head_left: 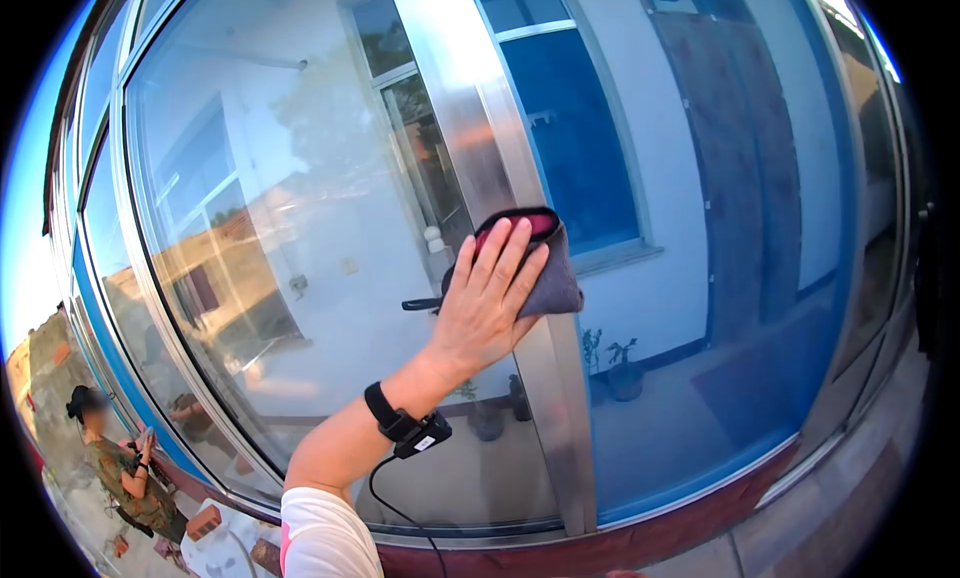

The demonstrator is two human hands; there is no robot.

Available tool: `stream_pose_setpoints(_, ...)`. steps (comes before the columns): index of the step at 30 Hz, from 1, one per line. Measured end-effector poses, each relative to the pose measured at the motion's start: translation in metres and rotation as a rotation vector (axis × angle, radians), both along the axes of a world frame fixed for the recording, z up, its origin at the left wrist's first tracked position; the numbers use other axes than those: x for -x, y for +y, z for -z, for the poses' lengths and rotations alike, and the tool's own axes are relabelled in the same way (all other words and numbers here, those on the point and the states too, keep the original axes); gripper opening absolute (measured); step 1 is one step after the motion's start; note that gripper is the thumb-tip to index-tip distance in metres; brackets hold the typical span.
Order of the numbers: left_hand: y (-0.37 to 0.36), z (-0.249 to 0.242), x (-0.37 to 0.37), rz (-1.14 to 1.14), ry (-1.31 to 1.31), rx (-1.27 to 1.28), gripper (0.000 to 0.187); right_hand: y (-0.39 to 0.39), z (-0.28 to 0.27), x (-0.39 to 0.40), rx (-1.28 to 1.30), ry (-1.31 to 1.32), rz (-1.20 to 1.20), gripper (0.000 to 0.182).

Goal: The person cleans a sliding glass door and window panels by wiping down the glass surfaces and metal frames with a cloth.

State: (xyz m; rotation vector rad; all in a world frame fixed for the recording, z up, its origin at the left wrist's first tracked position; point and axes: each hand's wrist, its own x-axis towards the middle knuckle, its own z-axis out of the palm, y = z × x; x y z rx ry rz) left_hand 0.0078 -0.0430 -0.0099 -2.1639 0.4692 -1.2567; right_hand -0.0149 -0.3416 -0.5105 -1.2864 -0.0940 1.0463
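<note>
My left hand (488, 296) reaches up with its back toward me and its fingers spread over a grey cleaning mitt (565, 278). The mitt has black trim, a pink inner side and a black strap sticking out to the left. It lies under my palm, against the upright metal frame post (470, 128) between two large panes. A black band with a small box (418, 433) is strapped round my left wrist, and a cable hangs from it. My right hand is not in view.
A glass pane (330, 218) stands left of the post and a blue-edged pane (660, 408) right of it. Potted plants (625, 378) show behind the glass. A person (125, 468) stands at lower left, beside a white surface (225, 543) bearing a brick (203, 522).
</note>
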Motion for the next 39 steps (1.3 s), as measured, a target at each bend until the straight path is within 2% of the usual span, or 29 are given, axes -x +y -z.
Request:
stream_pose_setpoints(2, 0.005, 0.041, 0.005, -0.012, 0.085, -0.05, 0.068, 0.008, -0.032, 0.0, -0.125, -0.168, -0.098, 0.038)
stream_pose_setpoints(3, 0.003, 0.055, 0.008, -0.034, 0.109, -0.08, 0.068, 0.018, -0.049, -0.002, -0.125, -0.17, -0.101, 0.038)
stream_pose_setpoints(5, 0.003, 0.076, 0.01, -0.026, 0.179, -0.094, 0.07, 0.036, -0.091, -0.017, -0.221, -0.506, -0.107, 0.039)
stream_pose_setpoints(7, 0.007, 0.077, 0.012, -0.018, 0.177, -0.092, 0.07, 0.049, -0.16, -0.029, -0.369, -0.664, -0.001, 0.024)
stream_pose_setpoints(8, 0.007, 0.077, 0.012, -0.018, 0.191, -0.093, 0.071, 0.051, -0.207, -0.033, -0.38, -1.054, 0.059, 0.023)
stream_pose_setpoints(9, 0.006, 0.076, 0.01, -0.006, 0.185, -0.087, 0.071, 0.054, -0.253, -0.037, -0.375, -1.442, 0.114, 0.024)
stream_pose_setpoints(11, 0.004, 0.066, 0.003, 0.073, 0.106, -0.016, 0.071, 0.068, -0.31, -0.04, -0.379, -1.783, 0.259, 0.028)
stream_pose_setpoints(12, 0.003, 0.054, 0.0, 0.081, 0.083, 0.018, 0.071, 0.077, -0.332, -0.04, -0.414, -1.878, 0.304, 0.028)
stream_pose_setpoints(13, 0.003, 0.039, -0.003, 0.103, 0.034, 0.037, 0.079, 0.088, -0.353, -0.038, -0.449, -1.974, 0.35, 0.028)
stream_pose_setpoints(16, -0.004, -0.013, -0.006, 0.179, -0.07, 0.157, 0.081, 0.114, -0.41, -0.041, -0.39, -2.176, 0.506, 0.035)
stream_pose_setpoints(18, -0.006, -0.033, -0.008, 0.205, -0.106, 0.179, 0.089, 0.128, -0.434, -0.048, -0.329, -2.235, 0.551, 0.042)
stream_pose_setpoints(19, -0.005, -0.037, -0.01, 0.216, -0.115, 0.177, 0.089, 0.138, -0.443, -0.055, -0.318, -2.174, 0.602, 0.048)
stream_pose_setpoints(20, -0.005, -0.037, -0.014, 0.28, -0.101, 0.2, 0.093, 0.145, -0.448, -0.061, -0.308, -2.109, 0.655, 0.056)
stream_pose_setpoints(22, 0.0, -0.041, -0.01, 0.391, 0.0, 0.242, 0.101, 0.153, -0.449, -0.071, -0.226, -2.119, 0.66, 0.06)
stream_pose_setpoints(23, 0.002, -0.043, -0.006, 0.399, 0.001, 0.24, 0.101, 0.154, -0.448, -0.075, -0.154, -2.123, 0.651, 0.065)
stream_pose_setpoints(25, 0.007, -0.047, 0.002, 0.48, 0.173, 0.273, 0.101, 0.157, -0.447, -0.071, -0.126, -2.124, 0.67, 0.066)
stream_pose_setpoints(27, 0.012, -0.048, 0.013, 0.562, 0.24, 0.303, 0.099, 0.156, -0.453, -0.065, 0.091, -2.2, 0.666, 0.067)
stream_pose_setpoints(28, 0.014, -0.045, 0.016, 0.566, 0.285, 0.339, 0.095, 0.157, -0.455, -0.064, 0.117, -2.211, 0.674, 0.067)
stream_pose_setpoints(29, 0.018, -0.04, 0.019, 0.572, 0.334, 0.373, 0.091, 0.162, -0.456, -0.065, 0.169, -2.256, 0.683, 0.068)
stream_pose_setpoints(31, 0.022, -0.024, 0.036, 0.577, 0.196, 0.347, 0.08, 0.167, -0.456, -0.065, 0.202, -2.324, 0.702, 0.072)
stream_pose_setpoints(34, 0.032, 0.01, 0.067, 0.579, 0.076, 0.308, 0.074, 0.175, -0.469, -0.054, 0.267, -2.356, 0.77, 0.072)
stream_pose_setpoints(36, 0.037, 0.039, 0.083, 0.594, 0.035, 0.283, 0.068, 0.181, -0.491, -0.058, 0.176, -2.357, 0.802, 0.065)
stream_pose_setpoints(39, 0.036, 0.086, 0.096, 0.518, 0.149, 0.254, 0.059, 0.18, -0.539, -0.077, 0.168, -2.329, 0.8, 0.059)
